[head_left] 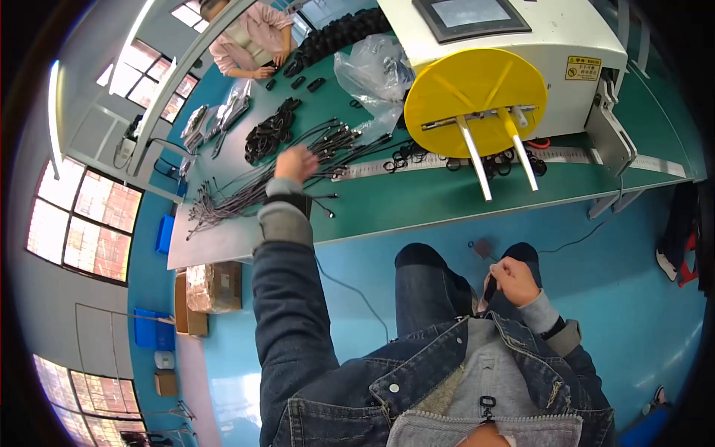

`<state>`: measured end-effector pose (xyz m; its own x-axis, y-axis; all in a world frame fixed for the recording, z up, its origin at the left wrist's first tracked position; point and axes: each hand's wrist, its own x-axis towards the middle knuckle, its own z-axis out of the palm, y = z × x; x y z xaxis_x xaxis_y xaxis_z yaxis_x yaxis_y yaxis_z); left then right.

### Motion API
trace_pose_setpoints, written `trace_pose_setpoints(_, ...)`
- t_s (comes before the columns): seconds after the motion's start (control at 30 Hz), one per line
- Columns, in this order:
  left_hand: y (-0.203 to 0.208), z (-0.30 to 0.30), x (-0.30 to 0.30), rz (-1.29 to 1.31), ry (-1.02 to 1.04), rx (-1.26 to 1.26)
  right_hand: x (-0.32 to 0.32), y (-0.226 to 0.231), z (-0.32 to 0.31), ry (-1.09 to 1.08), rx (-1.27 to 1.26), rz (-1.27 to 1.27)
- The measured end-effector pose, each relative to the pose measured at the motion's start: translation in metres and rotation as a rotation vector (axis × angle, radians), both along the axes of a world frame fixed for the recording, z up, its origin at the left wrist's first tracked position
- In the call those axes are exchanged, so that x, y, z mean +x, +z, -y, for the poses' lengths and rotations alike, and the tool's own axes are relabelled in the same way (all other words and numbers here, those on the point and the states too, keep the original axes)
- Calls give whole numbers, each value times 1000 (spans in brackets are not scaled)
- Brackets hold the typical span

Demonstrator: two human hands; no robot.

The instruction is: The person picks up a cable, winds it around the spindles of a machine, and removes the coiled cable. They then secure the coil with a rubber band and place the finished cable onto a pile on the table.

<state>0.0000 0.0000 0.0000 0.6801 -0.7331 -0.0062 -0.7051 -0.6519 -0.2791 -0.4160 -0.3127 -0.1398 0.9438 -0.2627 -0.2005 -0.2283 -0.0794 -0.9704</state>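
Observation:
Over the pile of thin dark cables (238,190) on the green-topped table, my left hand (295,163) is stretched out; motion smears its fingers, so its grip cannot be told. Close beside it lie the cables' plug ends (339,138) and a heap of black coiled cables (272,132). My right hand (515,281) is low in front of my body, above my knee, with thumb and fingers closed together. Something small and dark shows at its fingertips, too indistinct to name.
A white machine (573,37) with a yellow disc (447,86) and two projecting rods stands on the table. Below it are a steel ruler (439,161) and small black rings. A clear plastic bag (365,71) lies behind. Across the table, a person (253,37) handles black pieces.

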Motion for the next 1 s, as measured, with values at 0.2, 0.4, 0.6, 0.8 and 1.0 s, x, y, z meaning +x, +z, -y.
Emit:
trace_pose_setpoints(0.2,-81,-32,-33,-38,205,-599,-14,-16,15,-14,-55,-73)
trace_pose_setpoints(0.4,-57,-44,-57,-1,123,-528,-1,-3,6,28,-79,-82)
trace_pose_setpoints(0.6,-28,-12,-96,52,-51,-854,4,25,-8,-12,-223,123)
trace_pose_setpoints(0.8,-7,86,-225,-172,-530,-701,18,119,-25,-142,-814,741)
trace_pose_setpoints(1.0,6,142,-317,-542,-479,-997,-8,131,-3,-25,-1042,797)
